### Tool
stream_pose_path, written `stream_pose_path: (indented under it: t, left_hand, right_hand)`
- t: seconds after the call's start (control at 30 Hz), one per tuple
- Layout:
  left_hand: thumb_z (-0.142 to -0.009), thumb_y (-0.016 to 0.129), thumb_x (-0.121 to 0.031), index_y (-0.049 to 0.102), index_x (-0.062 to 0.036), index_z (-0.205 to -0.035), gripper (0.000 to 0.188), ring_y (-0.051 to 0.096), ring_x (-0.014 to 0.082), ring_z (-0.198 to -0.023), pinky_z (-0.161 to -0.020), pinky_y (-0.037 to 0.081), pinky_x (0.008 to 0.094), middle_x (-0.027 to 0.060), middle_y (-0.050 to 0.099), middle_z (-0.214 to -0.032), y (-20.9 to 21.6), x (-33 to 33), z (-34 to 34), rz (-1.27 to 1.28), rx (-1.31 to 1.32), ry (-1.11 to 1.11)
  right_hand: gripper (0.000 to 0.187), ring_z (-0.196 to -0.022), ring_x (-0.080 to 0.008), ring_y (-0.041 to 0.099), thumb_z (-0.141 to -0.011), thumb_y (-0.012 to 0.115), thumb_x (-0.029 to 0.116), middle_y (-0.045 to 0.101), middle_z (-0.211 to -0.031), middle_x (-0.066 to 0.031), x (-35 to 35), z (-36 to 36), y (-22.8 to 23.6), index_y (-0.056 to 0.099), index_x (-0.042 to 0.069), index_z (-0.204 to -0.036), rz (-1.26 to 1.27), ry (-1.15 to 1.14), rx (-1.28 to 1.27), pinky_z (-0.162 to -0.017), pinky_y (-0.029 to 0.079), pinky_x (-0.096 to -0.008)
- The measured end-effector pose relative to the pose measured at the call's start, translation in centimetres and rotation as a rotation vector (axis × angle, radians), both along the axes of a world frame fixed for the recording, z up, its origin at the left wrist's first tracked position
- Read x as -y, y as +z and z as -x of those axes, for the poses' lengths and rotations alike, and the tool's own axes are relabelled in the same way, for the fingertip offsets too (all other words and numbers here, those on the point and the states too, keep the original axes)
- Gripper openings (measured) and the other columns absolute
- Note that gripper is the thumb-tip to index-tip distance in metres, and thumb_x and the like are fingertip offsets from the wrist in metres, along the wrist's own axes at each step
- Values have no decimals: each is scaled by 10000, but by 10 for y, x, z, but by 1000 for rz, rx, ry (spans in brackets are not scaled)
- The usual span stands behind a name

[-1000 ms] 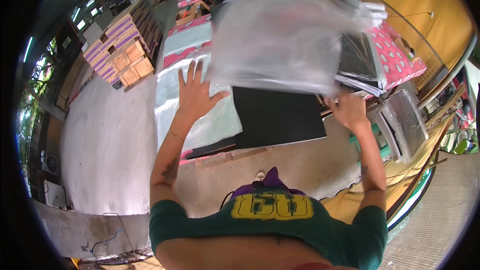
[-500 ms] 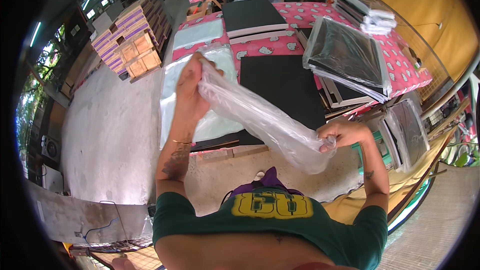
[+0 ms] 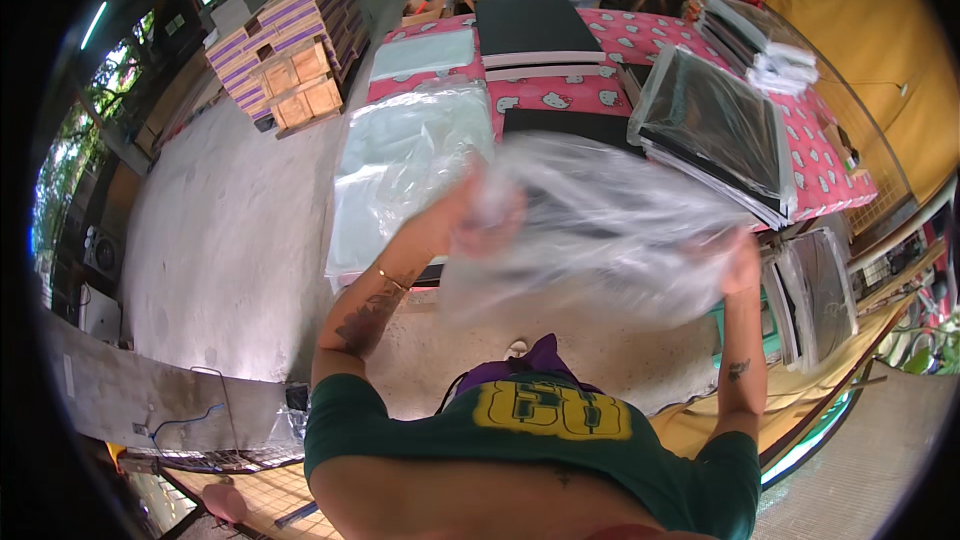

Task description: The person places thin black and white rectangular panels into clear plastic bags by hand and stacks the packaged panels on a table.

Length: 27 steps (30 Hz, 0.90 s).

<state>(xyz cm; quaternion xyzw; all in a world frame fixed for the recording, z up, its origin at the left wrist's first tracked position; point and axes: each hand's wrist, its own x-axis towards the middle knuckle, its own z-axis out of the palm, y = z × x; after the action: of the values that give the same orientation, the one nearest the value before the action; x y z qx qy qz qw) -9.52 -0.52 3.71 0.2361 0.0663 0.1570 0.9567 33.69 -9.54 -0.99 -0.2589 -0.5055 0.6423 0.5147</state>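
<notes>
Bag point(image 3: 610, 230) of clear plastic, fanned wide between the two hands, blurred with motion.

From my remote view, half a second ago it hung as a narrow, twisted bunch; now it spreads broadly above the table's near edge, so I judge it is far less gathered. The right hand point(image 3: 740, 262) looks closed on the bag's right edge. The left hand point(image 3: 490, 215) is at the opposite side, too smeared for me to tell how far its fingers open or whether they grip. Beyond the bag, a black board point(image 3: 560, 125) shows only its far strip on the pink cloth point(image 3: 548, 98); I cannot tell whether plastic touches it. Pale plastic sheets point(image 3: 400, 140) lie just left.
</notes>
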Motion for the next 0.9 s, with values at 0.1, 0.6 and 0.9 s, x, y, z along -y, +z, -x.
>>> stream_pose_path:
  t: [0.1, 0.6, 0.9]
  left_hand:
    - [-867, 618, -266, 632, -58, -929, 217, 577, 166, -737, -686, 476, 309, 37, 609, -804, 7, 12, -14, -1405, -474, -234]
    - [-879, 587, -230, 656, 3, -950, 253, 616, 165, -803, -847, 495, 359, 70, 654, -843, -58, -2, 57, -448, -163, 725]
    - [-779, 571, -95, 571, -4, -1074, 308, 585, 196, -606, -597, 461, 339, 148, 624, -746, -242, 49, 0, -1204, -1272, 1245]
  right_hand:
    - [610, -824, -190, 637, -896, 453, 549, 640, -991, -109, 0, 3, 12, 555, 4, -1147, 131, -130, -454, -723, 529, -335]
    - [586, -917, -203, 566, -716, 684, 256, 580, -1053, -150, 36, -30, -138, 505, -44, -1186, 381, 333, 162, -774, 467, -369]
    - [496, -453, -65, 429, -785, 464, 3, 592, -793, -60, 28, 36, -172, 468, 55, -1278, 388, -749, 582, -377, 367, -230]
